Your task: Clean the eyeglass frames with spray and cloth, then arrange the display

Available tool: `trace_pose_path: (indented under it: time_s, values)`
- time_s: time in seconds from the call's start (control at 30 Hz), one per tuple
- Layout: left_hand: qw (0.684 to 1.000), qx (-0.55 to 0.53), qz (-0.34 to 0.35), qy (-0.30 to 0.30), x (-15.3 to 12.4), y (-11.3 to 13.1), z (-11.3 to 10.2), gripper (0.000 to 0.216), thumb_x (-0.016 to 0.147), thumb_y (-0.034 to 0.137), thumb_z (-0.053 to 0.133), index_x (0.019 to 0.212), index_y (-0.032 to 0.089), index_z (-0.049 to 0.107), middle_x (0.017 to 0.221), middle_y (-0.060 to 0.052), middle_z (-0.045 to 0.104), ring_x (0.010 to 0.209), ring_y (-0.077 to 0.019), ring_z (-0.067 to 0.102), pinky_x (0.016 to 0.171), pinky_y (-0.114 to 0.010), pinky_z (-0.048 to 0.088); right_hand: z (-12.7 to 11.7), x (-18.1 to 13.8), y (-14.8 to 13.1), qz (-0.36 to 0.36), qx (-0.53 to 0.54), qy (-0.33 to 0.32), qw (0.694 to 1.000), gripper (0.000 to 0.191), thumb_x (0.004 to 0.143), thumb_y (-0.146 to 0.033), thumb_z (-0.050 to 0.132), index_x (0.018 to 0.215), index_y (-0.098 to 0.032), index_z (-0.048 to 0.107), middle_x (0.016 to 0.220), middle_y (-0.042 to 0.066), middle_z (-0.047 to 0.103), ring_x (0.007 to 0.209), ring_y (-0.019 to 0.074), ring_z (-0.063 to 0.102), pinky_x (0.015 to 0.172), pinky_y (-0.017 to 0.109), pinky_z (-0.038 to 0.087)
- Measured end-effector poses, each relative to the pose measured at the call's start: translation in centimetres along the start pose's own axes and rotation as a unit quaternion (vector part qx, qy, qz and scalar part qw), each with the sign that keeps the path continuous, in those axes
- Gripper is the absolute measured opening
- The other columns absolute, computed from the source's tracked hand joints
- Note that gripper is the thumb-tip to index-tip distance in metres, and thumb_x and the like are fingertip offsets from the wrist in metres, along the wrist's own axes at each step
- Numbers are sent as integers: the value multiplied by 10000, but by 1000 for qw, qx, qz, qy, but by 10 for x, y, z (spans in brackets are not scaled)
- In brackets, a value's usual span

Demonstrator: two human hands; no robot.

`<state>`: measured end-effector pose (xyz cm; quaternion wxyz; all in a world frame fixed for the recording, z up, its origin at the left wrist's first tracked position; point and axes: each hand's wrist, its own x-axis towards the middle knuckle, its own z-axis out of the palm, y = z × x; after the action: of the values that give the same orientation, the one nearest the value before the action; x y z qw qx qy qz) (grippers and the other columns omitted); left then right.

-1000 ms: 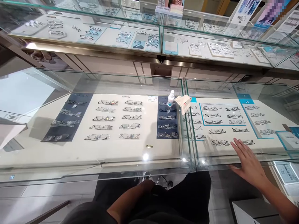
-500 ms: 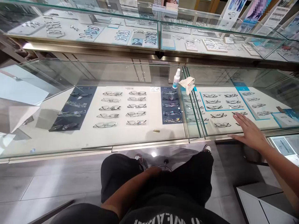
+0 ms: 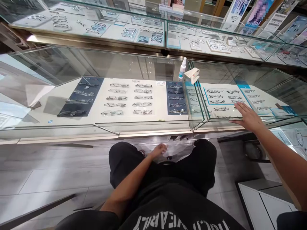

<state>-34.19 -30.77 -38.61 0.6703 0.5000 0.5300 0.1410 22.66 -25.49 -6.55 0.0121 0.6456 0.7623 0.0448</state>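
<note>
My right hand (image 3: pixel 248 118) lies on the glass top of the right-hand display case (image 3: pixel 268 118), fingers stretched out and thumb apart, holding nothing. Beneath the glass by its fingertips are eyeglasses (image 3: pixel 221 109) in rows. My left hand (image 3: pixel 159 150) hangs between my knees, below the case's front edge. Its fingers are loosely curled, and I see nothing in them. A white spray bottle (image 3: pixel 182 68) stands upright on the glass near the join of the two cases. Beside it is a crumpled cream cloth (image 3: pixel 192 75).
The left-hand case (image 3: pixel 153 134) holds several rows of glasses on white and dark blue mats (image 3: pixel 81 97). A second glass counter (image 3: pixel 103 48) with more frames runs behind. A white cabinet (image 3: pixel 266 204) stands at lower right. Upright leaflets (image 3: pixel 238 14) are at the back right.
The view has shifted, so the cases sit higher in the picture. My left hand has risen from my lap and now shows between my knees. My right hand remains on the glass.
</note>
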Motion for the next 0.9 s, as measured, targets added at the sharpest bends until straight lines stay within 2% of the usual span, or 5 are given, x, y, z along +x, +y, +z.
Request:
trace_pose_path:
  time_s: [0.1,0.2,0.43,0.67,0.9]
  values:
    - [977,-177,11,120,-1,19,-18,703,874,796,704,1298,244,603,1415,-163,676,1217,-249,748,1026,-400,607,-4,1,-6,30,10,-16,999,986,1032,-609,664,1764,-96,249,1850,187,237,1737,313,177,1396,387,152]
    - [934,-291,4,205,-9,38,-38,741,935,788,655,1411,229,554,1562,-215,556,1316,-264,707,1034,-385,623,-5,1,-8,41,23,-15,999,1030,1009,-660,676,1770,-115,246,1849,184,240,1733,325,187,1392,397,159]
    - [886,-380,-17,266,-13,63,-41,821,961,734,672,1540,178,505,1596,-255,490,1312,-293,707,962,-374,668,-2,-2,-9,53,31,-1,998,1015,1012,-735,598,1773,-154,262,1853,139,251,1730,320,209,1380,405,214]
    - [863,-404,-13,302,-9,61,-35,597,946,684,734,1254,184,623,1323,-167,609,1224,-255,743,963,-364,660,4,-4,-9,54,21,21,998,1016,987,-755,595,1770,-197,268,1849,142,258,1726,317,238,1379,404,242]
    - [875,-395,3,279,-13,55,-40,527,861,687,816,1013,216,634,1107,-107,640,1290,-326,740,817,-288,599,13,-8,-9,75,23,32,996,992,979,-712,616,1762,-200,285,1844,135,288,1721,321,243,1384,410,235]
